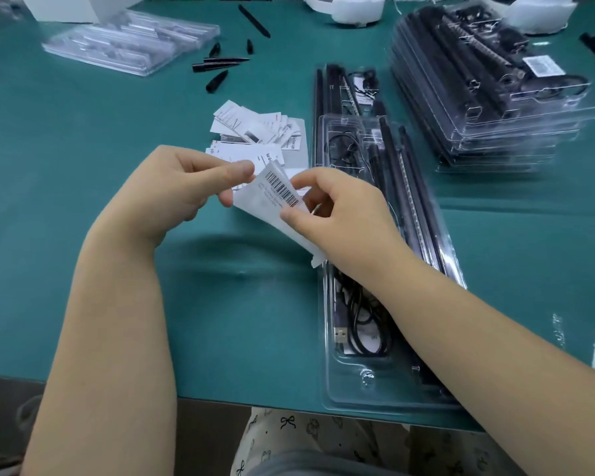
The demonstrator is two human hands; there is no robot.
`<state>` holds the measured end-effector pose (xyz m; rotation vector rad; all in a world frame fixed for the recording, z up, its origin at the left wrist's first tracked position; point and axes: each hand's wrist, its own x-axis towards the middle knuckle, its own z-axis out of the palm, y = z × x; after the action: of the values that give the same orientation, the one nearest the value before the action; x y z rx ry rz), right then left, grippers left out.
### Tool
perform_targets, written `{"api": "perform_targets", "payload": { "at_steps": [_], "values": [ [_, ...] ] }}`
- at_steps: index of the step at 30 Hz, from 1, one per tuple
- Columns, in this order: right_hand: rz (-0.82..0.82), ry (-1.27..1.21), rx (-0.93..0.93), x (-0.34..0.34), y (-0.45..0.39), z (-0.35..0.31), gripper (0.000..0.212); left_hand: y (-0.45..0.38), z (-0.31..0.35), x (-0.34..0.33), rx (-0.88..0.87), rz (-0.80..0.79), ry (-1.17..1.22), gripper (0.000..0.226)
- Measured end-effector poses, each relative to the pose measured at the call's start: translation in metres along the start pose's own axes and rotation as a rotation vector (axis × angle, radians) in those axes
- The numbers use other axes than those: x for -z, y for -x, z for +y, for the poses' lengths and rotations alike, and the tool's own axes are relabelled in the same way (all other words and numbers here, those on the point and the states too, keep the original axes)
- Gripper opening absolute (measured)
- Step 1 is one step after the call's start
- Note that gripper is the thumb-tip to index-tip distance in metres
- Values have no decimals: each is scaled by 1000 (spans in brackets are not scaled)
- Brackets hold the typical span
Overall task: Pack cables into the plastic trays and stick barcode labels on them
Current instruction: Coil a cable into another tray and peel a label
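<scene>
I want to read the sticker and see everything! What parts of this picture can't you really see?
- Barcode label, head view: small print too tiny to read; right hand and left hand cover its edges.
- Packed tray: middle hidden under the right forearm.
- Tray stack: blurred.
- Loose paper slips: writing too small.

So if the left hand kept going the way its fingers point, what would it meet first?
The left hand points right, pinching the barcode label sheet. Just past that sheet it would likely meet the right hand fingers; depth is hard to judge.
</scene>
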<state>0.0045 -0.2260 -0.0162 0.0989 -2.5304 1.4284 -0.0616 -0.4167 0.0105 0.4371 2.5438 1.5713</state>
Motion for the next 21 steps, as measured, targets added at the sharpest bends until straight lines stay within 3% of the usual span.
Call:
{"api": "perform_targets", "payload": {
  "at_steps": [4, 7, 10, 17, 21],
  "values": [
    [-70, -3, 42, 2, 0, -2, 28, 0, 6, -13, -34, -104, -49, 46],
    [-87, -137, 30, 3, 1, -5, 5, 2, 10, -16, -59, -176, 9, 25],
    [-67, -236, -22, 6, 1, -5, 16, 3, 9, -14, -76, -242, 46, 22],
    [-56, -266, -57, 7, -3, -3, 12, 5, 15, -22, -122, -323, 123, 4],
    [-53, -280, -60, 8, -4, -3, 13, 3, 12, -21, -126, -337, 109, 12]
  ]
}}
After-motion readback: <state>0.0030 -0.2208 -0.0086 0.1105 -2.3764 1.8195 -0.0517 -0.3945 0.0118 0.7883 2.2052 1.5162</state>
